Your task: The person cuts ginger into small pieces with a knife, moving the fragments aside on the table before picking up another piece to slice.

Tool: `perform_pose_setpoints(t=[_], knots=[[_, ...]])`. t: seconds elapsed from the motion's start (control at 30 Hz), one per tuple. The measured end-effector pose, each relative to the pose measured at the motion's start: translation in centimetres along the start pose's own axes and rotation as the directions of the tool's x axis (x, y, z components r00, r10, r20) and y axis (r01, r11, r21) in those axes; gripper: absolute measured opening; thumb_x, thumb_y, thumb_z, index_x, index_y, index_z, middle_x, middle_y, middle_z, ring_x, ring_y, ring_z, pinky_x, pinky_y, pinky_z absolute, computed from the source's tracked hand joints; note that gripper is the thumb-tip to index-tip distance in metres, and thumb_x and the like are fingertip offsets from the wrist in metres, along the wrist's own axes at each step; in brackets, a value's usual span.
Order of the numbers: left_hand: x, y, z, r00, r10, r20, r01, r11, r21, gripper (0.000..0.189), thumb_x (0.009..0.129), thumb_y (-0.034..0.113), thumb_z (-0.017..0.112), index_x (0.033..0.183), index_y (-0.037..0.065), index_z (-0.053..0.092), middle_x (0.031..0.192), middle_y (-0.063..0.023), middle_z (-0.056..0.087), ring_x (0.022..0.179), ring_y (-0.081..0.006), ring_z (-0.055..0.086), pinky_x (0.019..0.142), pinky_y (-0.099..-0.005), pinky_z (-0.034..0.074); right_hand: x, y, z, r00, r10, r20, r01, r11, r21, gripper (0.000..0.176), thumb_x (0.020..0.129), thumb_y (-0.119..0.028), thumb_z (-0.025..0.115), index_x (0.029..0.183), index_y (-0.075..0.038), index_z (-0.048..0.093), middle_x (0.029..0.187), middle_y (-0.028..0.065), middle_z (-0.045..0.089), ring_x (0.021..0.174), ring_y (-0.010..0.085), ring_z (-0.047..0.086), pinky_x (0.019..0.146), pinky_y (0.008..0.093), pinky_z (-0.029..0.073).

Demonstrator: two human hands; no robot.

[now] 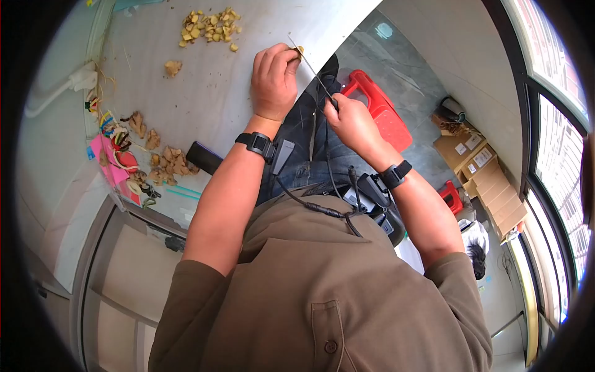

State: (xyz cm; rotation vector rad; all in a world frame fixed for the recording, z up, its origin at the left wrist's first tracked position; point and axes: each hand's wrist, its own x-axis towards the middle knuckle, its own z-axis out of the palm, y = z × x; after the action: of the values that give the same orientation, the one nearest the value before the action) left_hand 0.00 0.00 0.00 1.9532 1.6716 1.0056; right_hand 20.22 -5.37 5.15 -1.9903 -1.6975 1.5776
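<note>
My left hand [273, 77] rests at the table's edge, its curled fingers holding a piece of ginger [300, 51]. In my right hand [354, 121] is a knife [315, 73], gripped by its dark handle. Its thin blade points up and left, and crosses right by the ginger at my left fingertips. Farther back on the white table [149, 37] lies a spread of cut yellow ginger slices [211, 26]. A single ginger chunk [173, 68] sits apart from them. Unsliced ginger roots [173, 164] are heaped at the left.
A dark phone [204, 157] lies beside my left forearm. Colourful ties and a pink sheet [110, 160] crowd the table's left edge. A red stool [387, 121] stands on the floor to the right, with cardboard boxes [480, 158] by the wall. Black cables [322, 209] hang across my lap.
</note>
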Motion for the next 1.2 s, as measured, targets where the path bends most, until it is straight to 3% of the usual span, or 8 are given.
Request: perform_pose_setpoints(t=[0.07, 0.3, 0.4, 0.47, 0.63, 0.9, 1.2], knots=[[0.1, 0.0, 0.1, 1.0, 0.019, -0.001, -0.019, 1.0, -0.002, 0.019, 0.098, 0.006, 0.082, 0.116, 0.008, 0.075, 0.123, -0.0098, 0.077, 0.115, -0.0364, 0.07, 0.102, -0.0468, 0.056, 0.8, -0.7, -0.1, 0.998, -0.058, -0.024, 0.057, 0.998, -0.015, 0.038, 0.112, -0.031, 0.062, 0.099, 0.003, 0.072, 0.088, 0.0332, 0.072, 0.085, 0.0536, 0.073, 0.077, 0.0586, 0.057], [0.4, -0.5, -0.2, 0.997, 0.072, 0.0, -0.072, 0.997, -0.034, 0.018, 0.095, 0.005, 0.083, 0.111, 0.01, 0.076, 0.12, -0.0062, 0.075, 0.112, -0.035, 0.069, 0.097, -0.0459, 0.059, 3.4, -1.2, 1.0, 0.987, -0.11, -0.116, 0.1, 0.991, -0.083, 0.039, 0.112, -0.031, 0.062, 0.099, 0.004, 0.07, 0.088, 0.0354, 0.07, 0.084, 0.0546, 0.072, 0.076, 0.0582, 0.055], [0.1, -0.2, -0.1, 0.999, 0.047, 0.007, -0.047, 0.998, -0.051, 0.017, 0.096, 0.007, 0.085, 0.112, 0.009, 0.077, 0.122, -0.0077, 0.076, 0.114, -0.0346, 0.069, 0.1, -0.046, 0.057, 3.0, -1.0, 1.4, 0.987, -0.075, -0.145, 0.073, 0.997, -0.021, 0.041, 0.111, -0.034, 0.064, 0.099, 0.005, 0.071, 0.088, 0.0345, 0.072, 0.088, 0.0563, 0.072, 0.08, 0.0621, 0.057], [0.1, -0.2, -0.2, 0.998, 0.059, 0.007, -0.059, 0.998, -0.036, 0.018, 0.096, 0.006, 0.085, 0.112, 0.009, 0.077, 0.121, -0.007, 0.076, 0.114, -0.0339, 0.069, 0.1, -0.0457, 0.057, 2.8, -0.6, 1.8, 0.988, -0.03, -0.155, 0.053, 0.987, 0.152, 0.039, 0.111, -0.034, 0.065, 0.099, 0.003, 0.071, 0.088, 0.0331, 0.072, 0.087, 0.0553, 0.071, 0.078, 0.0597, 0.056], [0.0, -0.2, 0.0, 0.996, 0.084, -0.022, -0.084, 0.996, -0.011, 0.022, 0.092, 0.002, 0.085, 0.11, 0.011, 0.078, 0.118, -0.0039, 0.074, 0.11, -0.0332, 0.068, 0.095, -0.0444, 0.058, 1.3, -0.7, 1.2, 0.988, 0.024, -0.155, 0.005, 0.983, 0.184, 0.037, 0.111, -0.033, 0.065, 0.099, 0.002, 0.07, 0.085, 0.031, 0.071, 0.085, 0.0533, 0.071, 0.076, 0.056, 0.056], [-0.3, -0.2, -0.1, 0.997, 0.079, -0.02, -0.079, 0.997, 0.004, 0.023, 0.091, 0.002, 0.085, 0.111, 0.011, 0.078, 0.119, -0.0043, 0.071, 0.109, -0.0335, 0.068, 0.095, -0.0438, 0.059, 0.9, -0.7, 0.6, 0.987, -0.071, -0.144, 0.082, 0.995, 0.065, 0.035, 0.11, -0.031, 0.066, 0.097, 0.001, 0.07, 0.083, 0.0305, 0.07, 0.083, 0.0536, 0.071, 0.074, 0.0574, 0.057], [-0.2, -0.4, -0.2, 0.997, 0.081, -0.016, -0.081, 0.997, 0.005, 0.021, 0.091, 0.003, 0.085, 0.11, 0.01, 0.079, 0.119, -0.0051, 0.072, 0.111, -0.0335, 0.068, 0.096, -0.0451, 0.058, 0.4, -0.5, -0.8, 0.999, -0.036, -0.036, 0.036, 0.999, -0.018, 0.036, 0.109, -0.03, 0.065, 0.098, 0.003, 0.073, 0.086, 0.0316, 0.073, 0.085, 0.0531, 0.073, 0.078, 0.0593, 0.057]])
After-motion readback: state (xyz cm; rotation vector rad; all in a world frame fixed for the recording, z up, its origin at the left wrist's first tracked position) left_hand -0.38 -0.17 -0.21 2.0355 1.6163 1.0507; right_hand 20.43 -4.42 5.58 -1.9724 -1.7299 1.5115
